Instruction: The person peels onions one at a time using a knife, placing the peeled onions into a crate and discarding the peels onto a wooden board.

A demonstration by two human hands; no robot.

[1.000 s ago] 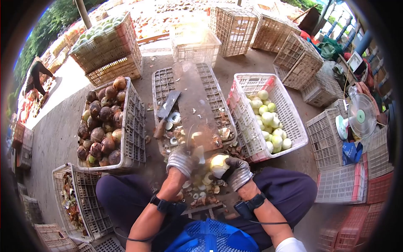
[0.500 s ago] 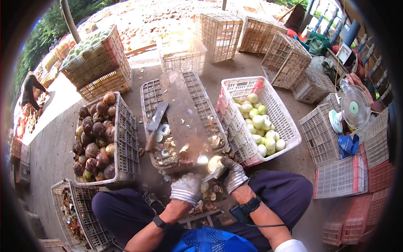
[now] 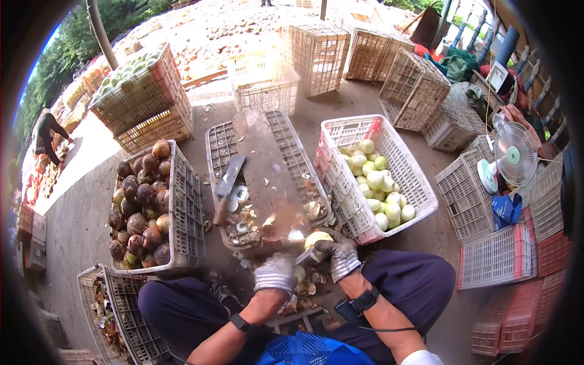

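Observation:
Between my knees, my right hand (image 3: 344, 255), in a striped glove with dark fingertips, grips a pale, partly peeled bulb (image 3: 317, 239). My left hand (image 3: 275, 273), also gloved and slightly blurred, is closed around a small tool whose pale blade (image 3: 306, 255) reaches to the bulb's underside. Its handle is hidden in my fist. Just ahead lies a worn wooden board (image 3: 263, 158) on an upturned crate (image 3: 218, 143). A cleaver (image 3: 230, 174) rests at the board's left side among peel scraps.
On the left, a crate (image 3: 177, 207) holds brown unpeeled bulbs; on the right, another (image 3: 410, 164) holds pale peeled ones. A fan (image 3: 514, 155) stands on crates at far right. Stacked crates (image 3: 137, 91) are at the back left. Another person (image 3: 45, 135) bends over farther left.
The bulb has turned and shows more pale surface. My left hand has shifted slightly, with the blade now lower against the bulb. The whole view has tilted a little.

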